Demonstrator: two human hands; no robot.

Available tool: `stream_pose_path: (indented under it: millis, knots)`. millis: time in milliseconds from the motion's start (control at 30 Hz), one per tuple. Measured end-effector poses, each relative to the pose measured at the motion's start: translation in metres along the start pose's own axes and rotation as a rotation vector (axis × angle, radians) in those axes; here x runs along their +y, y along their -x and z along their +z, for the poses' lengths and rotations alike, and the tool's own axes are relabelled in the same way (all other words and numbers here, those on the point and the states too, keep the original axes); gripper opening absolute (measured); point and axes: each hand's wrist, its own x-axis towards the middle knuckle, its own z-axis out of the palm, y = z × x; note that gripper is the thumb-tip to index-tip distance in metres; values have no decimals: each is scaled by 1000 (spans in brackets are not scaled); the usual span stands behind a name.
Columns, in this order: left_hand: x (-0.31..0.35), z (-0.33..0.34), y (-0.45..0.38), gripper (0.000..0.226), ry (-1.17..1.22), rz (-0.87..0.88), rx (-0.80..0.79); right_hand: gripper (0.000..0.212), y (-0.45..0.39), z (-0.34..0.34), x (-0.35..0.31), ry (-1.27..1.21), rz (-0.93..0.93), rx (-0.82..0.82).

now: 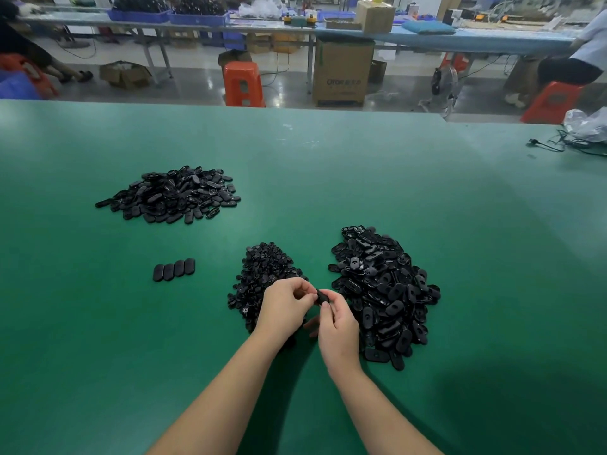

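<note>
Both hands meet above the green table [328, 165], left hand [284, 307] and right hand [338, 330] pinching one black oval piece [322, 297] between the piles — best squared up before pressing.

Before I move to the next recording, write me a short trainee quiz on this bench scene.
1. True or false: the left hand and right hand together pinch one black part.
2. How many pieces form the neat row on the green table? A three, B four, C six.
3. Of the three piles, which lies farthest from the hands?
Key: 1 true. 2 B. 3 the far-left pile; the middle pile and right pile lie close beside the hands.
</note>
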Motion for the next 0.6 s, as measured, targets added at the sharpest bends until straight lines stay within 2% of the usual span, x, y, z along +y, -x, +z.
stream_pose_path:
  millis: [200, 333, 433, 533, 600]
  knots:
    - [3, 4, 3, 16, -6, 7, 18, 31, 0, 0, 0, 19, 7, 12]
    - [4, 5, 0, 10, -2, 14, 37, 34, 0, -1, 0, -56, 34, 25]
    - [2, 1, -1, 24, 74, -43, -15, 34, -1, -2, 0, -126, 47, 20]
    - [1, -2, -3, 10, 80, -41, -78, 31, -1, -2, -1, -133, 31, 17]
    - [0, -3, -4, 9, 87, -42, -80, 27, -1, -2, -1, -105, 14, 11]
